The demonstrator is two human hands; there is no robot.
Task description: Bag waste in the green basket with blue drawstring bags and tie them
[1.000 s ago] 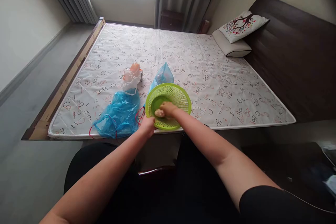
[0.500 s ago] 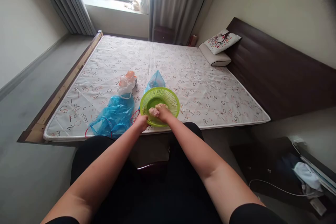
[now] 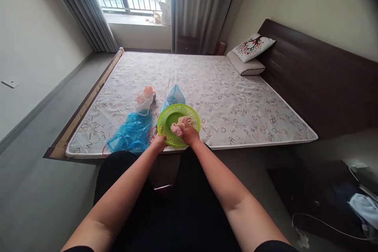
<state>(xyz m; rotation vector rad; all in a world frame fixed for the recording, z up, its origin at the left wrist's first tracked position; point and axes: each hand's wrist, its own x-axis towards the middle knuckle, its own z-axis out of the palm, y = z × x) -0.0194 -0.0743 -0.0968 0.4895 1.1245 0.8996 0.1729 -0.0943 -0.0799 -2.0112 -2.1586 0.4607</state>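
Head view | left hand (image 3: 159,143) grips green basket (image 3: 165,120) by its rim; right hand (image 3: 190,134), just beside it, clutches pink cloth (image 3: 177,129) at the basket's mouth | a slack left grip could tip the basket off the mattress (image 3: 236,114) beyond the hands | versus half a second ago: more cloth shows around the right hand

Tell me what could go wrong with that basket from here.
The basket is at the mattress edge, with the left hand at its rim; if that grip slips, it might tip off. The pink bundle, held in the right hand, could snag on the basket's openwork side.
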